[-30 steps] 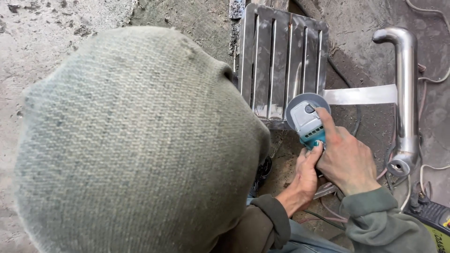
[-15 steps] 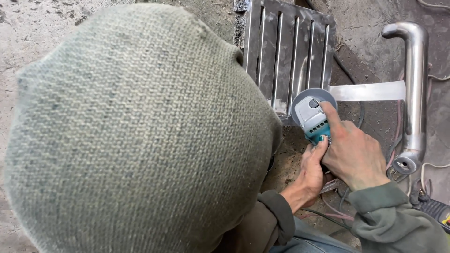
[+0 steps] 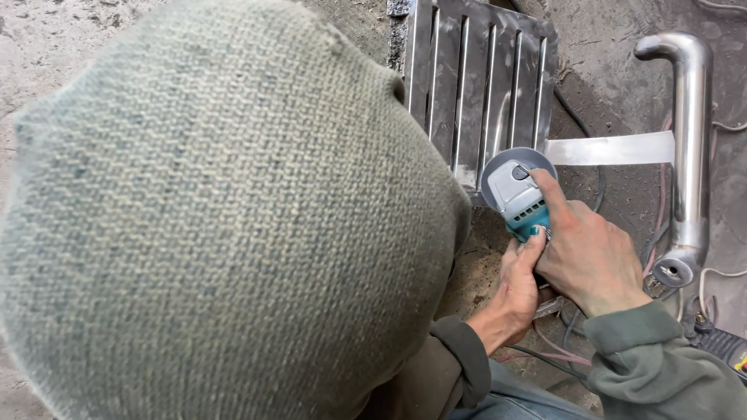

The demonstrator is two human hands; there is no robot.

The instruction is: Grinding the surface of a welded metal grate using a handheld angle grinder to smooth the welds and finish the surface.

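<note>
My knitted cap [image 3: 226, 210] fills the left; right of it, both hands [image 3: 560, 264] close around an angle grinder [image 3: 520, 193] at the near edge of a slatted metal panel [image 3: 478, 85]; a bent pipe [image 3: 689, 148] lies farther right on the floor [image 3: 607, 47].

Coarse matt knit cap [image 3: 218, 218], glossy brushed-metal grate [image 3: 478, 78], shiny steel pipe [image 3: 689, 140], grey-and-teal plastic grinder [image 3: 520, 194], rough dusty concrete floor [image 3: 62, 47]

both arms reach forward in grey-green sleeves, the right hand [image 3: 587, 253] curled in a grip with its index finger stretched ahead, the left hand [image 3: 517, 292] just beside it, fingers wrapped upward and touching it.
</note>
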